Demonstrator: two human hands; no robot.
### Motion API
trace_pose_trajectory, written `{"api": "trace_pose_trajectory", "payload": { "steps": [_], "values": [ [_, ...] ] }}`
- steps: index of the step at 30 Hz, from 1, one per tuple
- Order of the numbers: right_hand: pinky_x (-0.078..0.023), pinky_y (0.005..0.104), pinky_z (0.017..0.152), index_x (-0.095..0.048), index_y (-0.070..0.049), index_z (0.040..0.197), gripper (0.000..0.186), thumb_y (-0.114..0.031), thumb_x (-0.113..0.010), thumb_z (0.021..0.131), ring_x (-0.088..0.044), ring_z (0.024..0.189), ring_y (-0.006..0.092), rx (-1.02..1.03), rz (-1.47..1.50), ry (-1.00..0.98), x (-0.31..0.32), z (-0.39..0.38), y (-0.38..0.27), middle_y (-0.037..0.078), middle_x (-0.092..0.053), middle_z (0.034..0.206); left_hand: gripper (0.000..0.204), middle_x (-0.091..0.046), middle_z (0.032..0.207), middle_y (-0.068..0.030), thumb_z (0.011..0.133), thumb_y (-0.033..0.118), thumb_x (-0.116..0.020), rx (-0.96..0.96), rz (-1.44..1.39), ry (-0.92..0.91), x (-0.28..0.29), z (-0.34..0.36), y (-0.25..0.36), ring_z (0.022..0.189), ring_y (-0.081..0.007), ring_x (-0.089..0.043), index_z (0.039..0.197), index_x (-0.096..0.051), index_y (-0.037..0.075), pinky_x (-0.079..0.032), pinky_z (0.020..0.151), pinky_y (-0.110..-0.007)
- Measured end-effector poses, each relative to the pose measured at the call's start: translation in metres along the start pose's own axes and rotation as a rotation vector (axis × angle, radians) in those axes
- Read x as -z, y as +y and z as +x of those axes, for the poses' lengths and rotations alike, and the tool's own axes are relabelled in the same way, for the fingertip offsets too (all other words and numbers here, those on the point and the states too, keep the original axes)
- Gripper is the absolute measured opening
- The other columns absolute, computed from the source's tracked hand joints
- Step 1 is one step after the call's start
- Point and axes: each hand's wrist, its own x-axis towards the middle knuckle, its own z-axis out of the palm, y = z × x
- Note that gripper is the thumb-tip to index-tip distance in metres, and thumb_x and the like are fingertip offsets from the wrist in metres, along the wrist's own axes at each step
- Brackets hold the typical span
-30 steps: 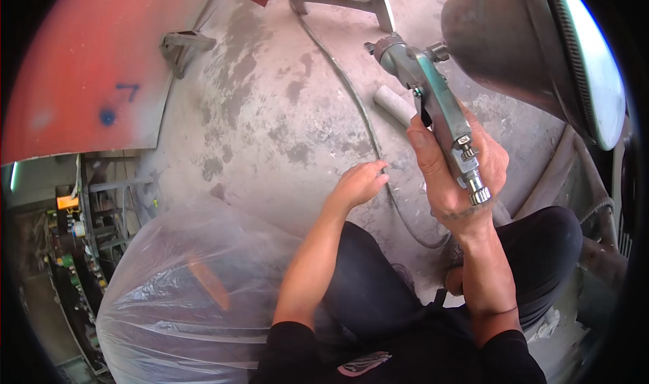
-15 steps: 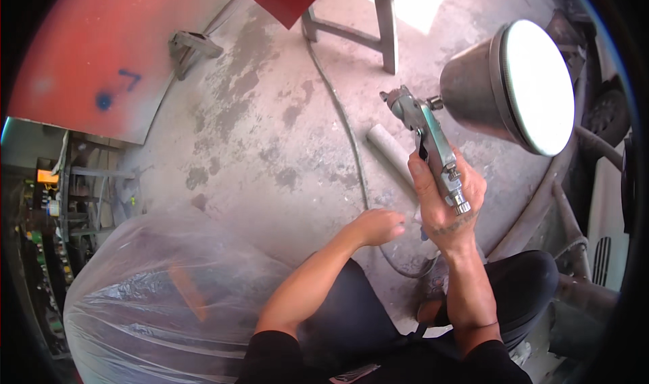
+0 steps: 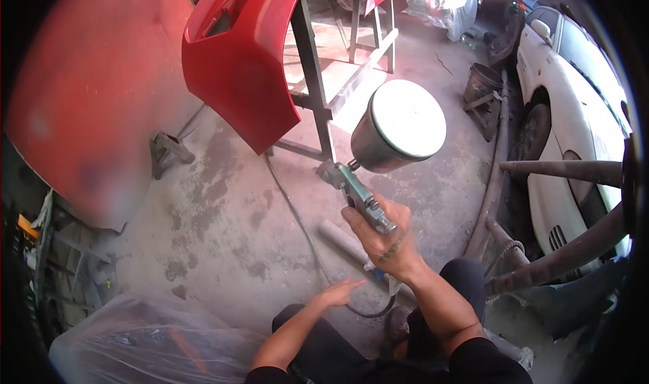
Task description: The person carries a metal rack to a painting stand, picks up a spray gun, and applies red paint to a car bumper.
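From the head view I look down on a stained concrete floor [image 3: 223,228] in a workshop, with a red car panel [image 3: 74,107] leaning at the left and a red bumper [image 3: 236,66] propped on a metal stand [image 3: 318,107] ahead. A white car [image 3: 574,107] sits at the right edge, rusty pipes [image 3: 561,249] cross in front of it, and a heap of clear plastic sheeting [image 3: 149,337] lies at the lower left.

What has just changed: over the last second the view has tipped up from the bare floor, so the bumper and stand now fill the top of the picture. The spray gun [image 3: 362,198] has come up with it, its metal cup [image 3: 395,130] now closer to the bumper than it was before. I judge that the gun is being brought to bear on the red part, though nothing is being sprayed that I can see.

My right hand [image 3: 382,238] is closed around the gun's handle, the cup standing above and beyond the knuckles, the nozzle pointing away toward the stand. My left hand [image 3: 341,293] hangs open and empty below it, fingers loosely spread over the floor, holding nothing. A pale tube [image 3: 341,241] lies on the floor just beside the right hand, and a dark hose [image 3: 297,222] trails across the concrete toward my knees.
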Motion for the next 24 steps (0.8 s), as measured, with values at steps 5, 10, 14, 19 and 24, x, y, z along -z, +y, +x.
{"api": "trace_pose_trajectory", "payload": {
  "steps": [5, 10, 14, 19, 24],
  "values": [
    [-0.049, 0.0314, 0.061, -0.067, 0.003, 0.112, 0.024, -0.006, -0.070, 0.090, -0.064, 0.065, 0.0174, -0.097, 0.027, 0.138, 0.033, 0.026, -0.014, 0.013, -0.067, 0.075, 0.078, -0.047, 0.144, -0.0276, 0.080, -0.003, -0.048, 0.067, -0.078, 0.071, -0.006, 0.005, 0.041, 0.132, -0.0458, -0.047, 0.153, -0.041, 0.024, -0.040, 0.112, -0.049],
    [-0.045, 0.0316, 0.057, -0.067, 0.003, 0.100, 0.014, -0.007, -0.070, 0.090, -0.056, 0.058, 0.0149, -0.214, 0.059, 0.178, 0.053, 0.050, -0.029, 0.010, -0.063, 0.068, 0.052, -0.049, 0.142, -0.0258, 0.082, -0.001, -0.050, 0.172, -0.110, 0.193, -0.026, 0.006, 0.026, 0.127, -0.0418, -0.050, 0.130, -0.063, 0.014, -0.044, 0.107, -0.048],
    [-0.045, 0.0326, 0.053, -0.066, 0.003, 0.092, 0.009, -0.005, -0.069, 0.089, -0.060, 0.056, 0.0187, -0.242, -0.046, 0.109, 0.077, 0.076, -0.042, 0.012, -0.059, 0.067, 0.029, -0.058, 0.130, -0.0225, 0.085, 0.012, -0.057, 0.542, -0.076, 0.402, 0.019, -0.034, 0.091, 0.121, -0.0408, -0.054, 0.112, -0.069, 0.010, -0.047, 0.100, -0.054],
    [-0.043, 0.0296, 0.048, -0.066, 0.002, 0.088, 0.017, -0.014, -0.066, 0.092, -0.056, 0.051, 0.0152, -0.360, 0.068, 0.057, 0.082, 0.127, -0.122, 0.007, -0.058, 0.062, 0.022, -0.064, 0.108, -0.0229, 0.083, 0.013, -0.063, 1.001, -0.320, 0.552, 0.094, -0.104, 0.148, 0.097, -0.0397, -0.067, 0.104, -0.064, 0.007, -0.057, 0.081, -0.056],
    [-0.044, 0.0286, 0.048, -0.064, 0.002, 0.083, 0.027, -0.023, -0.066, 0.095, -0.055, 0.050, 0.0105, -0.467, 0.152, -0.036, 0.080, 0.192, -0.209, 0.003, -0.058, 0.060, 0.031, -0.061, 0.080, -0.0174, 0.081, -0.006, -0.050, 1.107, -1.236, 1.086, 0.186, -0.164, 0.205, 0.057, -0.0302, -0.067, 0.111, -0.056, 0.003, -0.058, 0.042, -0.041]
  ]
}}
